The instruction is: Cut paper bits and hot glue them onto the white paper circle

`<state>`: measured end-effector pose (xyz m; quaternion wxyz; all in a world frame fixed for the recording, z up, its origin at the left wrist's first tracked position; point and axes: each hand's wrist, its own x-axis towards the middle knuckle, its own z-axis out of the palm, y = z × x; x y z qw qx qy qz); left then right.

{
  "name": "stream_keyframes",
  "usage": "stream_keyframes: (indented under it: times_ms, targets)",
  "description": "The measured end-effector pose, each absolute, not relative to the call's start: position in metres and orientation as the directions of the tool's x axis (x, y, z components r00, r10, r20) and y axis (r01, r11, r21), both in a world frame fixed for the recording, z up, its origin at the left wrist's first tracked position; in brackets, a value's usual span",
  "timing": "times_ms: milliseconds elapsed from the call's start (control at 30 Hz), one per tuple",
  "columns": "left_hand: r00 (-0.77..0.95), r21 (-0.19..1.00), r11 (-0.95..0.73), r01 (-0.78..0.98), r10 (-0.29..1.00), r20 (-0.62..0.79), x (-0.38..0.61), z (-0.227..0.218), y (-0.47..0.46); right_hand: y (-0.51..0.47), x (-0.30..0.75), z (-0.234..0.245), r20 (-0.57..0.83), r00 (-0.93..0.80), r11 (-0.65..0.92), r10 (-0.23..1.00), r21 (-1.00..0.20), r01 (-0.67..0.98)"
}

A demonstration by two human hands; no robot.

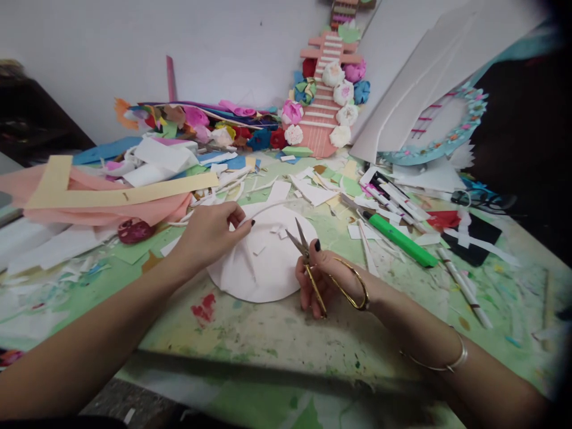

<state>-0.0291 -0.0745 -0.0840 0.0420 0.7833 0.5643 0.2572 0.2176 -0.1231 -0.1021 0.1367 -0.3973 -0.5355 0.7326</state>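
Observation:
My left hand (210, 232) is closed in a pinch on a thin curved white paper strip (272, 205) that arcs over a round white paper disc (259, 262) lying on the table. Small white offcuts lie on the disc. My right hand (328, 283) holds gold-handled scissors (313, 262) just right of the disc, with the blades slightly apart and pointing up and away from me. A bangle sits on my right wrist.
A green marker (402, 241) and several white pens (393, 202) lie to the right. Pink and yellow paper sheets (102, 196) are at left. Paper flowers (339, 95), scraps and white boards (415, 95) crowd the back. The paint-stained table edge (250, 363) runs close to me.

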Motion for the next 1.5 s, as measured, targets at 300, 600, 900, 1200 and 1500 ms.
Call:
stream_keyframes:
  times_ms: [300,600,900,1200,1500]
  targets:
    - [0.247,0.456,-0.442,0.773,0.870,0.426,-0.022,-0.077,-0.102,-0.116,0.198,-0.088,-0.359,-0.577,-0.229,0.733,-0.930,0.288]
    - [0.318,0.499,-0.477,0.724,0.872,0.371,-0.015,-0.075,-0.106,-0.111,0.195,-0.088,-0.359,-0.434,-0.174,0.827,-0.896,0.409]
    - [0.207,0.459,-0.386,0.800,0.896,0.394,-0.022,-0.075,-0.100,-0.106,0.201,-0.097,-0.372,-0.486,-0.208,0.791,-0.910,0.358]
    - [0.309,0.470,-0.494,0.732,0.855,0.416,-0.015,-0.082,-0.099,-0.118,0.200,-0.085,-0.291,-0.599,-0.098,0.746,-0.937,0.334]
    - [0.274,0.699,-0.316,0.641,0.945,0.176,-0.015,-0.078,-0.098,-0.112,0.203,-0.090,-0.310,-0.355,-0.204,0.882,-0.930,0.306]
